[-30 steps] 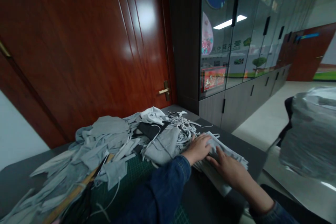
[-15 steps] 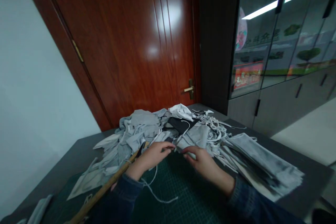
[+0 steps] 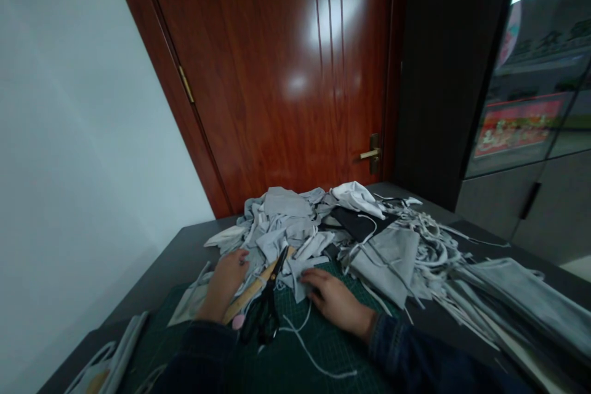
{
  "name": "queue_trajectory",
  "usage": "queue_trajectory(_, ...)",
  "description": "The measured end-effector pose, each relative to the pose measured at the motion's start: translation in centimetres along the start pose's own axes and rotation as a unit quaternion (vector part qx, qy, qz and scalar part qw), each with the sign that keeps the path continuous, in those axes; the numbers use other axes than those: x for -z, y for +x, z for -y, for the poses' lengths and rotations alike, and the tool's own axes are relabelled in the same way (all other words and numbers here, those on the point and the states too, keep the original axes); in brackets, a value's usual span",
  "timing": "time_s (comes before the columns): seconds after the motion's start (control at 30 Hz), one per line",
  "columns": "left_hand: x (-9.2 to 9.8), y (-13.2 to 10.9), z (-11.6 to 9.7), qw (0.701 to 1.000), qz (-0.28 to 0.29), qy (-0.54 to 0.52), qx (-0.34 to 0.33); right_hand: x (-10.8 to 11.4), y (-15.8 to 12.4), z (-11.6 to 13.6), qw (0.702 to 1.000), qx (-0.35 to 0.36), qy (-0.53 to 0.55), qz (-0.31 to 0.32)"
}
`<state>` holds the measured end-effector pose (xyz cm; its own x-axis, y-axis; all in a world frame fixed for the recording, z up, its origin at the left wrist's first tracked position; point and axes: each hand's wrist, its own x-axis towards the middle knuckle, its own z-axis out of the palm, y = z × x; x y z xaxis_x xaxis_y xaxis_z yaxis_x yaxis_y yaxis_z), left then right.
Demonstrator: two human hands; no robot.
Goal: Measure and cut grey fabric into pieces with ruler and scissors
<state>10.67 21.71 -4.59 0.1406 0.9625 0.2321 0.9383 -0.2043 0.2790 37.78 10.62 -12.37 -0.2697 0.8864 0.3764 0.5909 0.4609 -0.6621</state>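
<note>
Right, here we go: R hand [image 3: 337, 303], fingers loosely together, tips lying on a grey fabric scrap [image 3: 295, 274], no clamp on it. L hand [image 3: 225, 283], fingers together too, tips sunk in the cloth beside a wooden strip [image 3: 257, 284], can't tell if they're pinching anything. Between the hands, black-handled scissors [image 3: 264, 314] lie across that strip, blades pointing at the pile, handles down on a green cutting mat [image 3: 318, 335]. Thin white cord [image 3: 318, 360] snakes over the mat, just by the R hand.

Moving out: big heap of grey fabric offcuts [image 3: 281, 221] mid-counter, soft, ragged strips, w/ a crumpled white cloth [image 3: 355, 197] and a flat black piece [image 3: 355, 225] on top. Tangle of white cords [image 3: 431, 249] right beside it, then a flat stack of grey fabric pieces [image 3: 521, 314] at the R edge of the counter [image 3: 194, 240].

Behind the back edge, glossy red-brown wooden door [image 3: 277, 74], brass handle [image 3: 372, 152]. Far R, dark cabinet w/ glass doors [image 3: 521, 111]. Denim sleeve [image 3: 406, 351] on the R arm.
</note>
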Motion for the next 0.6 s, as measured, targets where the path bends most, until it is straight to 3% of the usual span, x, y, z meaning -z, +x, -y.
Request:
queue_trajectory(0.23,-2.5,1.4,-2.4,0.996,-0.029,-0.075,-0.05,0.1,-0.7,-0.5,1.0,-0.005,0.007,0.028)
queue_trajectory(0.33,-3.3,2.1,-2.9,0.989,-0.06,-0.132,-0.037,0.0,-0.7,-0.5,0.999,-0.006,0.011,0.03)
queue_trajectory(0.43,-3.2,3.1,-2.3,0.971,-0.114,-0.209,0.014,0.0,-0.7,-0.3,0.999,-0.009,0.011,0.036)
queue_trajectory(0.6,-1.6,3.9,-0.8,0.914,-0.192,-0.348,0.077,0.2,-0.7,0.0,0.999,-0.008,0.01,0.036)
